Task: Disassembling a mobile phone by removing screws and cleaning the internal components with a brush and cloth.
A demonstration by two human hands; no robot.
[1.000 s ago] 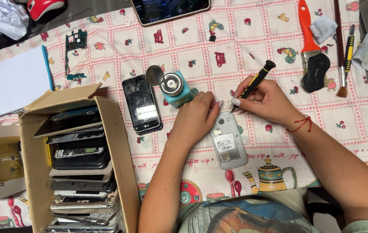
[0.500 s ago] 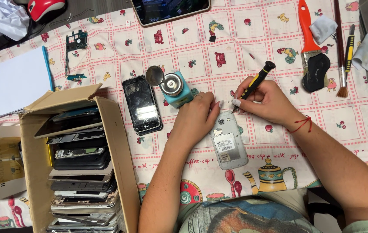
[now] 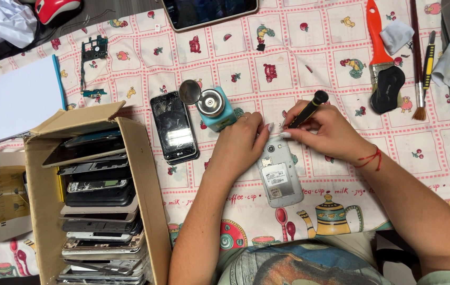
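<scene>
We see the left hand point(image 3: 239, 145) pressing down on the top of an opened phone point(image 3: 280, 175) lying on the desk's patterned cloth point(image 3: 288, 63), while the right hand point(image 3: 324, 132) pinches a black screwdriver point(image 3: 307, 110) at the phone's upper edge; a teal bottle point(image 3: 215, 108) stands just beside

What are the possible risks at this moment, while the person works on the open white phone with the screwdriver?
1. The screwdriver tip sits at the top edge of the white phone; a slip might scratch its inside or prick the left hand steadying it.
2. Any loosened small part may vanish on the busy patterned cloth.
3. The right hand could bump the teal bottle nearby.
</scene>
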